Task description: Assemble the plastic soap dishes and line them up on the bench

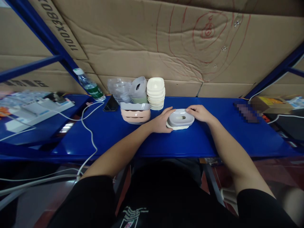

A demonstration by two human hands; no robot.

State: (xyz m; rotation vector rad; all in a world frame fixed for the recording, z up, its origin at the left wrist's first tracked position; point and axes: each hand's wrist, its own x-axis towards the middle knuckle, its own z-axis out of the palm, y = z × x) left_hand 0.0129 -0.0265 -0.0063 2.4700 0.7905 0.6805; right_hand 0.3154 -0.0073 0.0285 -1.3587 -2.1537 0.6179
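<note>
In front of me lies a grey rounded plastic dish (pixel 181 117) with an oval hole in its bottom, sitting on a cream plastic piece (pixel 180 128). My left hand (pixel 163 121) is wrapped round their left side, thumb at the front and fingers at the back. With its fingers on the far right rim, my right hand (pixel 199 113) grips the grey dish. A stack of cream dishes (pixel 156 91) stands just behind my left hand. Left of it are wavy-edged grey and peach pieces (pixel 135 114), stacked together.
Behind the peach stack stand grey and green pieces (pixel 139 90) and clear plastic parts (pixel 118 88). A water bottle (pixel 91 87) leans by a dark phone (pixel 111 104). White cables (pixel 91 133) cross the blue table (pixel 152 145) on the left. A cardboard box (pixel 270 104) sits far right.
</note>
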